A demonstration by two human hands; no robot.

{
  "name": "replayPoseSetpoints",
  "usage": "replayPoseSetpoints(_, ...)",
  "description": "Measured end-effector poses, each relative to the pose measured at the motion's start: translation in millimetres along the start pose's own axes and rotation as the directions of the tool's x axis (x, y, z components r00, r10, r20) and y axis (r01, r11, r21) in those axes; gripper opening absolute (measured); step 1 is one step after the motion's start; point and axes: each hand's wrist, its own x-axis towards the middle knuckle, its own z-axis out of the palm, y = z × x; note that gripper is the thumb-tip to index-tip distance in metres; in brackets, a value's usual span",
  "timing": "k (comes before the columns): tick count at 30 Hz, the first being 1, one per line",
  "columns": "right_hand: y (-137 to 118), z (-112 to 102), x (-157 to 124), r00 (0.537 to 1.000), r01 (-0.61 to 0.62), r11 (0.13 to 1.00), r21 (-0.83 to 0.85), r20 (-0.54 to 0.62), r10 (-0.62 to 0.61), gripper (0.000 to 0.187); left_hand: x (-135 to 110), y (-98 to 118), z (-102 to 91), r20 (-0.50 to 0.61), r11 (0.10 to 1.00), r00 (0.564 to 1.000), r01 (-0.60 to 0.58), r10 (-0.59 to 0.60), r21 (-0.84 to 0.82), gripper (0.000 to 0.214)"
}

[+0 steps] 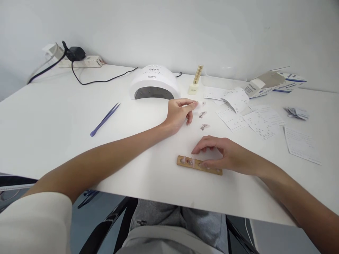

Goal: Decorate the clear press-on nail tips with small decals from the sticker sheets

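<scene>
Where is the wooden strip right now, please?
In the head view, the wooden strip lies just right of centre on the white table, partly covered by the right hand.

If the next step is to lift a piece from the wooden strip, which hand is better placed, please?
Probably the right hand: it is at the wooden strip, with thumb and index finger apart. The left hand is farther from the strip, near the small loose pieces.

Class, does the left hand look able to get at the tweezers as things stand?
Probably yes: only tabletop shows between the left hand and the tweezers, and nothing lies on them.
</scene>
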Motion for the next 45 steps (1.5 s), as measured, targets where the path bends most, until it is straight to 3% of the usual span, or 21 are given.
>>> replayPoseSetpoints(2, -0.3, -4.9, -1.5, 0.999, -0.034, 0.997, 0.069, -0.021, 0.036, 0.021, 0.5, -1.5, -0.7, 0.001, 1.0, 1.0, -0.006, 0.005, 0.004, 0.014)
replayPoseSetpoints(4, 0.3, -7.5, -2.4, 0.994, -0.069, 0.965, 0.251, -0.062, 0.087, 0.019, 0.8, -2.6, -1.2, 0.005, 1.0, 1.0, -0.011, 0.011, 0.0, 0.014)
replayPoseSetpoints(8, 4.1, -8.2, -2.8, 0.983, -0.087, 0.796, 0.599, -0.079, 0.167, 0.018, 0.5, -1.8, -0.9, 0.008, 1.0, 1.0, -0.019, 0.019, -0.018, 0.014)
replayPoseSetpoints(12, 7.7, -7.5, -2.2, 0.981, -0.114, 0.727, 0.677, -0.04, 0.192, 0.018, 0.8, -0.1, -0.5, -0.004, 1.0, 1.0, -0.014, 0.014, -0.006, 0.014)
replayPoseSetpoints(16, 7.2, -7.7, -0.7, 0.98, -0.109, 0.779, 0.618, -0.063, 0.186, 0.019, 1.8, -1.1, -0.7, 0.005, 0.999, 1.0, -0.02, 0.02, -0.027, 0.014)
replayPoseSetpoints(20, 4.7, -7.2, 1.1, 0.971, -0.11, 0.961, 0.255, -0.177, 0.158, 0.017, 2.1, -2.6, -0.4, -0.004, 1.0, 1.0, -0.006, 0.006, -0.031, 0.015)
replayPoseSetpoints(24, 2.6, -4.0, 0.6, 0.987, -0.063, 0.998, 0.023, -0.15, 0.065, 0.016, 2.1, -2.8, -0.3, -0.003, 1.0, 1.0, -0.005, 0.005, -0.024, 0.015)
replayPoseSetpoints(30, -2.0, 10.1, -0.3, 0.996, -0.035, 0.999, 0.016, -0.079, 0.037, 0.015, 1.7, -2.2, -0.7, 0.01, 0.999, 1.0, -0.023, 0.023, -0.034, 0.015)
replayPoseSetpoints(45, -7.9, 24.8, 2.0, 0.992, 0.017, 0.999, 0.036, -0.127, -0.012, 0.007, 1.4, -0.7, 0.0, 0.01, 1.0, 1.0, -0.022, 0.022, -0.02, 0.013)
